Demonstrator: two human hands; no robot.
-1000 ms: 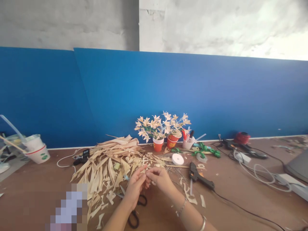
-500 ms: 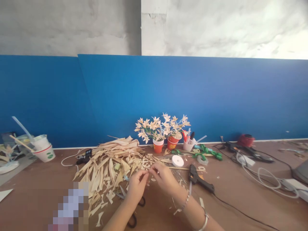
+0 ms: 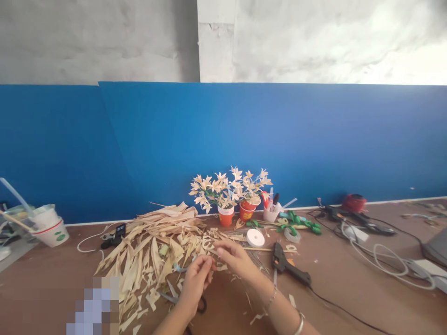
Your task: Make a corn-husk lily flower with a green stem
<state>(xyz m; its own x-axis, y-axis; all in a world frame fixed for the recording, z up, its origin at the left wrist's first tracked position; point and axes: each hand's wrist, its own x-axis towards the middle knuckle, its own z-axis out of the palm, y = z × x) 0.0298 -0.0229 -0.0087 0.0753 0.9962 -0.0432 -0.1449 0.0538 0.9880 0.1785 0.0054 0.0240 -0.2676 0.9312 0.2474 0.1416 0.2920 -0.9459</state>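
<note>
Dried husk strips (image 3: pixel 153 260) lie in a loose, overlapping heap on a brown tabletop (image 3: pixel 42 284), to the left of and beyond the person's hands. They look light, thin and papery, fairly stiff but brittle, likely to split along the grain; a gentle pinch near a strip's broader part would probably suit them best. Just beside the heap, the left hand (image 3: pixel 195 279) is raised, palm inward, thumb and forefinger pressed together; whether a scrap sits between them cannot be told. The right hand (image 3: pixel 239 260) hovers close by, back of the hand upward, fingers reaching forward and left, thumb parted from them. Both forearms slant in from the bottom edge. Scissors (image 3: pixel 171 297) lie partly under the left forearm; a black glue gun (image 3: pixel 291 267) rests to the right, near a white roll (image 3: pixel 255 237).
</note>
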